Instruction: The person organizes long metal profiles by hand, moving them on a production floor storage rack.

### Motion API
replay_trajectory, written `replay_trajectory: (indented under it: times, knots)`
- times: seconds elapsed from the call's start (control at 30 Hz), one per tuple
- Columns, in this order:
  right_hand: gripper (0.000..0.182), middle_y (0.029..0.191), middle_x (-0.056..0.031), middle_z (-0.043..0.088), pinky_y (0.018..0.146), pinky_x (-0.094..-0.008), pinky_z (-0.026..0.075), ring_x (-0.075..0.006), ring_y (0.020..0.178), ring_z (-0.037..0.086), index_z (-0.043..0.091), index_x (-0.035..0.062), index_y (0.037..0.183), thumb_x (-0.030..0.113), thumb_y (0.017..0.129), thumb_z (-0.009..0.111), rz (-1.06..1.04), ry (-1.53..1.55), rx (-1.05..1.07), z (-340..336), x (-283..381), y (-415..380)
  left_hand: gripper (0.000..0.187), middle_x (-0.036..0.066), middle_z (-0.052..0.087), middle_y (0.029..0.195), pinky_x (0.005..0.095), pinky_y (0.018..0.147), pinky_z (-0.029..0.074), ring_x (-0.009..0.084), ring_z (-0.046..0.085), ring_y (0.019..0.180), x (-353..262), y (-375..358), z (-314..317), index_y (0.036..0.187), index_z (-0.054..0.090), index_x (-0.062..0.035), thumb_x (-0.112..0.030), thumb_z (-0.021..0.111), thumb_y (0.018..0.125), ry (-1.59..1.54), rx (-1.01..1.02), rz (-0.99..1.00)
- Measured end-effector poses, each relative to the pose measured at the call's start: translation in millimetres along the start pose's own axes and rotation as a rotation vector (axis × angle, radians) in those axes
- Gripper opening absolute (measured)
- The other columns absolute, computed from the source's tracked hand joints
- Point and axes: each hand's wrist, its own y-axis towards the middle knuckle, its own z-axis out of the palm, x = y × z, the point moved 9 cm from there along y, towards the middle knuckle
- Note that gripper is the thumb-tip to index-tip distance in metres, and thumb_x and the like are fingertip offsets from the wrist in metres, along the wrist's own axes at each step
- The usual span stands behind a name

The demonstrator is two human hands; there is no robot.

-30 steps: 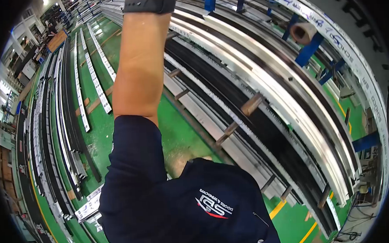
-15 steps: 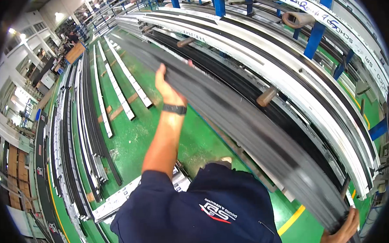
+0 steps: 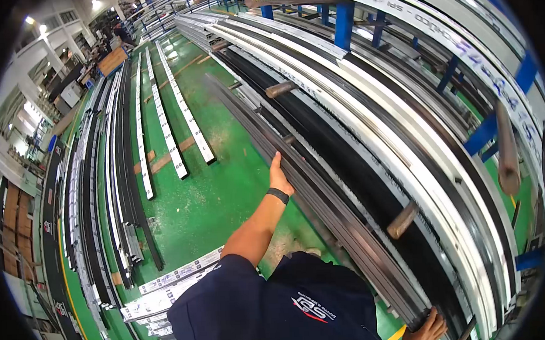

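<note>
A long dark grey profile bundle (image 3: 322, 195) runs diagonally along the front of the rack. My left hand (image 3: 280, 177) grips its near edge around mid-length, thumb up along the side and the other fingers hidden beneath or behind it. At the lower right, my right hand (image 3: 426, 330) is wrapped round the near end of the same bundle. Just beyond lie black profiles (image 3: 345, 161) on the rack arms, with white profiles (image 3: 399, 146) farther right.
Blue rack posts (image 3: 343, 27) and protruding metal arms (image 3: 402, 220) stand on the right. White bars (image 3: 185, 119) lie on the green floor (image 3: 225, 196). Stacked profiles (image 3: 97, 196) fill the left. A person (image 3: 122, 35) is far back near a wooden crate (image 3: 112, 61).
The dark bundle has moved lower and closer to my body in view, with both hands still on it. My left hand has shifted right and down, and the head view has turned.
</note>
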Motion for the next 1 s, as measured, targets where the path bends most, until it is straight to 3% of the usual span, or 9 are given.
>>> replay_trajectory:
  times: [0.17, 0.47, 0.53, 0.63, 0.77, 0.83, 0.93, 0.97, 1.0]
  knots:
    - [0.034, 0.113, -0.0213, 0.065, 0.086, -0.056, 0.049, -0.0419, 0.1, 0.062, 0.067, 0.0073, 0.12, 0.024, 0.09, 0.067, 0.032, 0.041, 0.03, 61, -2, -11, 0.061, 0.016, 0.071, 0.108, 0.0559, 0.093, 0.053, 0.0343, 0.068, 0.099, 19, 31, -11, 0.121, 0.064, -0.0131, -0.066, 0.046, 0.097, 0.059, -0.088, 0.049]
    - [0.045, 0.122, -0.0251, 0.057, 0.095, -0.0612, 0.043, -0.0465, 0.111, 0.053, 0.059, 0.0094, 0.133, 0.025, 0.091, 0.065, 0.14, 0.133, 0.199, 160, -7, -46, 0.077, 0.011, 0.059, 0.14, 0.0545, 0.109, 0.043, 0.0321, 0.057, 0.126, 44, 88, -20, 0.143, 0.051, -0.011, -0.07, 0.053, 0.093, 0.107, -0.102, 0.016]
    - [0.079, 0.127, -0.0182, 0.052, 0.113, -0.0514, 0.034, -0.0381, 0.127, 0.046, 0.052, 0.009, 0.137, 0.009, 0.063, 0.079, 0.27, 0.134, 0.284, 168, -8, -45, 0.074, 0.011, 0.061, 0.137, 0.0543, 0.108, 0.044, 0.0319, 0.058, 0.124, 49, 104, -31, 0.141, 0.053, -0.0127, -0.07, 0.05, 0.095, 0.12, -0.135, 0.0]
    - [0.089, 0.122, -0.0162, 0.051, 0.111, -0.0557, 0.031, -0.0412, 0.118, 0.046, 0.05, 0.0087, 0.137, 0.012, 0.053, 0.081, 0.251, 0.146, 0.212, 176, -9, -46, 0.072, 0.011, 0.061, 0.137, 0.0539, 0.108, 0.044, 0.0313, 0.058, 0.124, 54, 105, -37, 0.14, 0.054, -0.0144, -0.071, 0.046, 0.096, 0.136, -0.188, -0.044]
    - [0.088, 0.123, -0.0169, 0.051, 0.111, -0.0551, 0.032, -0.041, 0.119, 0.046, 0.05, 0.0087, 0.138, 0.01, 0.055, 0.078, 0.24, 0.124, 0.237, 200, -23, -52, 0.088, 0.014, 0.049, 0.15, 0.0551, 0.112, 0.038, 0.0336, 0.049, 0.136, 66, 130, -76, 0.149, 0.044, -0.0082, -0.074, 0.05, 0.091, 0.204, -0.283, -0.049]
    - [0.072, 0.123, -0.0208, 0.053, 0.11, -0.0584, 0.032, -0.0439, 0.119, 0.047, 0.051, 0.0081, 0.137, 0.018, 0.069, 0.071, 0.194, 0.148, 0.237, 206, -24, -41, 0.099, 0.016, 0.037, 0.158, 0.057, 0.115, 0.033, 0.0365, 0.038, 0.143, 53, 106, -43, 0.153, 0.036, -0.0039, -0.076, 0.053, 0.088, 0.261, -0.28, -0.011]
    - [0.077, 0.124, -0.0245, 0.055, 0.109, -0.0593, 0.032, -0.046, 0.119, 0.049, 0.052, 0.0097, 0.142, 0.011, 0.068, 0.074, 0.323, 0.173, 0.24, 202, -3, -99, 0.112, 0.025, 0.029, 0.161, 0.0558, 0.115, 0.033, 0.0405, 0.039, 0.144, 82, 130, -44, 0.156, 0.025, 0.0027, -0.076, 0.059, 0.084, 0.817, -0.495, -0.037]
    - [0.08, 0.126, -0.0253, 0.055, 0.108, -0.0584, 0.034, -0.0458, 0.12, 0.049, 0.05, 0.0107, 0.144, 0.011, 0.067, 0.075, 0.419, 0.147, 0.298, 214, 4, -123, 0.106, 0.025, 0.035, 0.158, 0.0564, 0.109, 0.039, 0.0416, 0.041, 0.141, 90, 164, -37, 0.155, 0.03, 0.0005, -0.07, 0.066, 0.084, 0.943, -0.429, -0.088]
    - [0.079, 0.127, -0.0262, 0.056, 0.106, -0.0571, 0.036, -0.0452, 0.119, 0.05, 0.05, 0.0123, 0.144, 0.011, 0.069, 0.075, 0.4, 0.14, 0.242, 208, 22, -115, 0.077, 0.025, 0.049, 0.143, 0.055, 0.095, 0.046, 0.0415, 0.054, 0.121, 92, 218, -6, 0.152, 0.035, 0.0, -0.042, 0.053, 0.09, 1.715, 0.048, 0.115]
